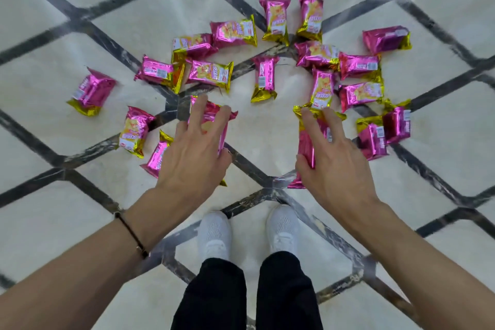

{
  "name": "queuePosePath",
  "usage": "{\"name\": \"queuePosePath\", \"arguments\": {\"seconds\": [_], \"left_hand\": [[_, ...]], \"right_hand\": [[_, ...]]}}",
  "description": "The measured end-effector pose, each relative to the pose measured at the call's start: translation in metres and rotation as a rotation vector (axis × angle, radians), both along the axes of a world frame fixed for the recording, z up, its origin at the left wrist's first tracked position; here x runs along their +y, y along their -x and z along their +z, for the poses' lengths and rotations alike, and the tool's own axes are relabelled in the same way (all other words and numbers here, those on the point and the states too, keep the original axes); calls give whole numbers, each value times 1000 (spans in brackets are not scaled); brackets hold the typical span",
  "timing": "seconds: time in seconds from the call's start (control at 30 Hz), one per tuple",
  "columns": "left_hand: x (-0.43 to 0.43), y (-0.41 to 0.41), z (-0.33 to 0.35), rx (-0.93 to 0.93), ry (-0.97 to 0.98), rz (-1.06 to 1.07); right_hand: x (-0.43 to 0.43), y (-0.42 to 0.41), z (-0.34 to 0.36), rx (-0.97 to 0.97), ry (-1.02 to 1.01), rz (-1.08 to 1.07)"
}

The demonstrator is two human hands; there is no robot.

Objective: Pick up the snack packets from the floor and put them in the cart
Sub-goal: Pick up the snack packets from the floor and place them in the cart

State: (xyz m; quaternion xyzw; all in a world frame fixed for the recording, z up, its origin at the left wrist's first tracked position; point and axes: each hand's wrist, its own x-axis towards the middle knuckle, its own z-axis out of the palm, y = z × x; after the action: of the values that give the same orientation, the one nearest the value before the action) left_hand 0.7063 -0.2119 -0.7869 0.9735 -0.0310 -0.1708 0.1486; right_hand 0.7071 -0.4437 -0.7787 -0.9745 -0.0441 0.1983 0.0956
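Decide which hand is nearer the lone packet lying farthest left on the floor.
Left. The left hand is right of the lone packet; the right hand lies much farther right.

Print on snack packets (233, 31) unreadable (too blurred)

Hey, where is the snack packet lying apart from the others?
In the head view, the lone packet lies on a pale floor tile at far left, left of the neighbouring packet and beyond the left hand.

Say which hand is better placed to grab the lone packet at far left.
Left. The left hand is on that side and nearer the lone packet; the right hand is farther off.
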Motion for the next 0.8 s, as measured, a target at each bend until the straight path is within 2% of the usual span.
{"name": "queuePosePath", "arguments": {"seconds": [0.23, 0.53, 0.67, 0.8], "left_hand": [[0, -21, 163, -38, 31, -108], [-18, 0, 385, -67, 125, -65], [-12, 15, 462, -84, 142, 6], [-3, 25, 519, -105, 134, 59]], "right_hand": [[4, -20, 165, -52, -9, 22], [18, -4, 386, -90, -80, 6], [13, 11, 458, -88, -168, -54], [2, 19, 513, -134, -155, -71]]}}
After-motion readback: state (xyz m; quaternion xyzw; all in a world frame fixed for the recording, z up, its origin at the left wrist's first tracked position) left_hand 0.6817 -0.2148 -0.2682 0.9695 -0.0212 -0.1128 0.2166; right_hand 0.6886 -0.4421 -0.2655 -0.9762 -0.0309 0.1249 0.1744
